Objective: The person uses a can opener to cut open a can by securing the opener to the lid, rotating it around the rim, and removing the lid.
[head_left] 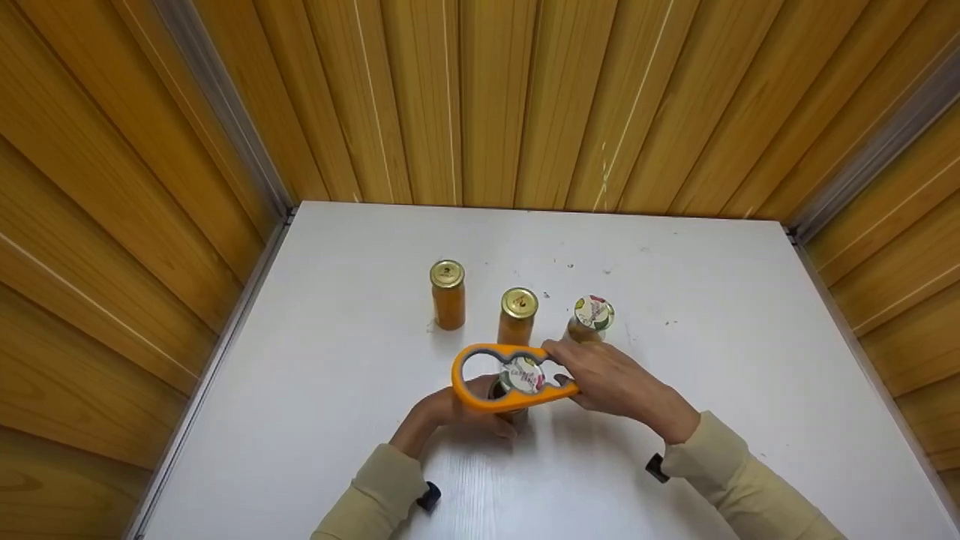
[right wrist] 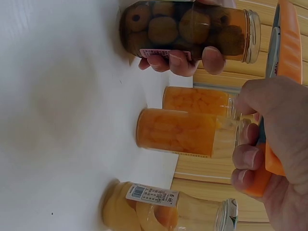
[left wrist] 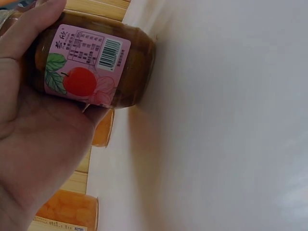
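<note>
While a white tabletop (head_left: 337, 300) spreads across the lower middle of the head view, the person's right hand (head_left: 619, 381), right of centre, grips an orange opener (head_left: 491, 406) by its right end. Left of it, the left hand (head_left: 456, 412) wraps the dark-fruit jar (right wrist: 192, 29), low in the centre. Two orange-fruit jars (head_left: 450, 306) (head_left: 516, 328) and a pale-fruit jar (right wrist: 166, 211) stand higher in the frame. The opener overlaps the patterned lid (head_left: 523, 373); contact is unclear. Fitting it seems the step in hand; the next move likely calls for seating a notch squarely round that lid.
</note>
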{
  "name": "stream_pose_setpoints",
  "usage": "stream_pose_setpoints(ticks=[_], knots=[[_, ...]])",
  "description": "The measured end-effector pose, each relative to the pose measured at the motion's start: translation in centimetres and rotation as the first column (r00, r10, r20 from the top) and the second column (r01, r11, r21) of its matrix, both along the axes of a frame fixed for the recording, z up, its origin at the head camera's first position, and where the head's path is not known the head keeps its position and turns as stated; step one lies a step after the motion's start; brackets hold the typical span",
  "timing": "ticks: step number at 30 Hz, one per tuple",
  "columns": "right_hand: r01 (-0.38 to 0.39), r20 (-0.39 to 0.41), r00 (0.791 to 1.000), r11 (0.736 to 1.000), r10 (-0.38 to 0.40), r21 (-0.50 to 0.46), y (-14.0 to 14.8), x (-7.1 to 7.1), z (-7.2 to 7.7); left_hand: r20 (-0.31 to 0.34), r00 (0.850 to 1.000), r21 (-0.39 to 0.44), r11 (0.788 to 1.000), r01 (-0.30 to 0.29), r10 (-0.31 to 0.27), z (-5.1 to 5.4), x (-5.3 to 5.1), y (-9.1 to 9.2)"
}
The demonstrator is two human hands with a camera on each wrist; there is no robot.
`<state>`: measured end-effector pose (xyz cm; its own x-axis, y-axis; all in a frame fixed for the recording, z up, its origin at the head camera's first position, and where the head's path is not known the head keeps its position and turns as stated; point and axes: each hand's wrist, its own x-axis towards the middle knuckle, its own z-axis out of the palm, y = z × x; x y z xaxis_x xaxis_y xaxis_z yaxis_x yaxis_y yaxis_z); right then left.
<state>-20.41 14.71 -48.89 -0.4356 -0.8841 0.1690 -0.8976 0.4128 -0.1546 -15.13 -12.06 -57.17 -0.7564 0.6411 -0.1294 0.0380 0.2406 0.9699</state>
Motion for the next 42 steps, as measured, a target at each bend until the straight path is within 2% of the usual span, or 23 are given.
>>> stream_pose_setpoints(ticks=[10, 15, 23, 34, 42], knots=[[0.003, -0.07, 0.998, 0.999, -0.006, -0.045, 1.6, 0.3, 0.0, -0.027, 0.999, 0.024, 0.999, -0.026, 0.027, -0.4, 0.4, -0.4], [0.023, -0.069, 0.997, 0.999, -0.025, -0.04, 2.3, 0.7, -0.1, -0.032, 0.997, 0.036, 0.997, -0.067, 0.068, -0.8, 0.9, -1.1], [0.06, -0.054, 0.997, 0.998, -0.062, -0.031, 3.4, 1.1, -0.2, -0.054, 0.988, -0.009, 0.989, -0.146, 0.145, -0.9, 1.6, -2.3], [0.119, -0.025, 0.993, 0.993, -0.119, -0.017, 5.0, 1.7, 0.0, -0.105, 0.963, 0.026, 0.969, -0.245, 0.246, -1.1, 2.4, -4.4], [0.167, -0.026, 0.986, 0.986, -0.166, 0.017, 6.4, 2.4, 0.0, -0.092, 0.939, 0.004, 0.943, -0.333, 0.332, -1.4, 2.7, -6.7]])
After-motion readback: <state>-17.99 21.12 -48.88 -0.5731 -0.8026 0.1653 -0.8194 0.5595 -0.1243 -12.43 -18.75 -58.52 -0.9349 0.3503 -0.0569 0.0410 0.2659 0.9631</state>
